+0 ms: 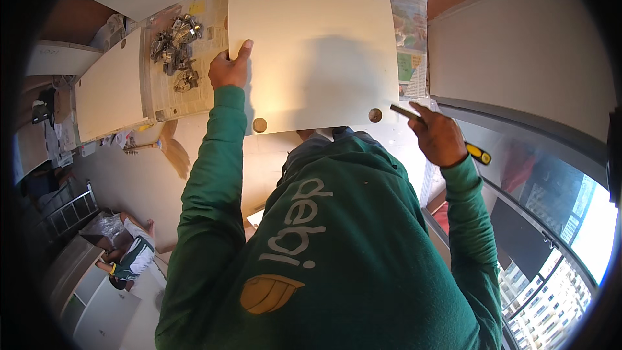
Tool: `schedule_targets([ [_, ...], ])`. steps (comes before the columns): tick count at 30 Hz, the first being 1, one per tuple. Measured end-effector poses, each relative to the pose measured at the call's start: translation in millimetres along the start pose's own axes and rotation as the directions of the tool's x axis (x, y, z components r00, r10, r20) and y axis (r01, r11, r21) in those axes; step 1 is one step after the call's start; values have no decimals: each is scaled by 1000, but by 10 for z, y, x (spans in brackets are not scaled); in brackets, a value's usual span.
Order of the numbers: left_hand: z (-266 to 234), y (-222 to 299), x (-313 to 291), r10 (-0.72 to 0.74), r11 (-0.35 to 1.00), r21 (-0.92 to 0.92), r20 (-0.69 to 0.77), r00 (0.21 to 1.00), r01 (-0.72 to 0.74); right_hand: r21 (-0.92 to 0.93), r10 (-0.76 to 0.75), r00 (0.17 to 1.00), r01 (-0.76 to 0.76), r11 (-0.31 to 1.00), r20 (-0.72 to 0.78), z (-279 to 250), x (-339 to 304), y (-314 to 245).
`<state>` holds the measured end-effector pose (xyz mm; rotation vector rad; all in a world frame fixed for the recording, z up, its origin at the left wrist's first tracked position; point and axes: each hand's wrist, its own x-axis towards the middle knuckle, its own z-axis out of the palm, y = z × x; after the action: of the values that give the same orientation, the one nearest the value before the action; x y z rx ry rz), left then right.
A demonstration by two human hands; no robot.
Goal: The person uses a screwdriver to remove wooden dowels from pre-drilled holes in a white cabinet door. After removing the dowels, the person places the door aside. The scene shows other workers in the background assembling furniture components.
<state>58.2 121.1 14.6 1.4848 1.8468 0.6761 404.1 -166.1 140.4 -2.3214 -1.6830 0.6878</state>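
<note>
A white cabinet door panel lies before me, with two round hinge holes near its close edge, a left hole and a right hole. My left hand grips the panel's left edge, thumb on top and the other fingers hidden beneath. Just off the panel's near right corner, my right hand is closed around a hand tool. Its dark narrow end points at the right hole without touching it, and its yellow-and-black butt shows behind the hand. The tool's exact kind is unclear.
Metal cabinet hinges lie piled on newspaper at the left. Another white panel is beyond them. A broom stands below. Another person is low at the far left. Windows are on the right.
</note>
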Motion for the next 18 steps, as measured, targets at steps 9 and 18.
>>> schedule_targets([
  [9, -67, -282, 75, 28, 990, -137, 61, 998, -19, -216, 226, 963, -191, 958, 149, 442, -287, -383],
  [18, -9, -313, -37, 107, 909, -407, 29, 994, -86, -288, 396, 913, -354, 890, 99, 713, -271, -616],
])
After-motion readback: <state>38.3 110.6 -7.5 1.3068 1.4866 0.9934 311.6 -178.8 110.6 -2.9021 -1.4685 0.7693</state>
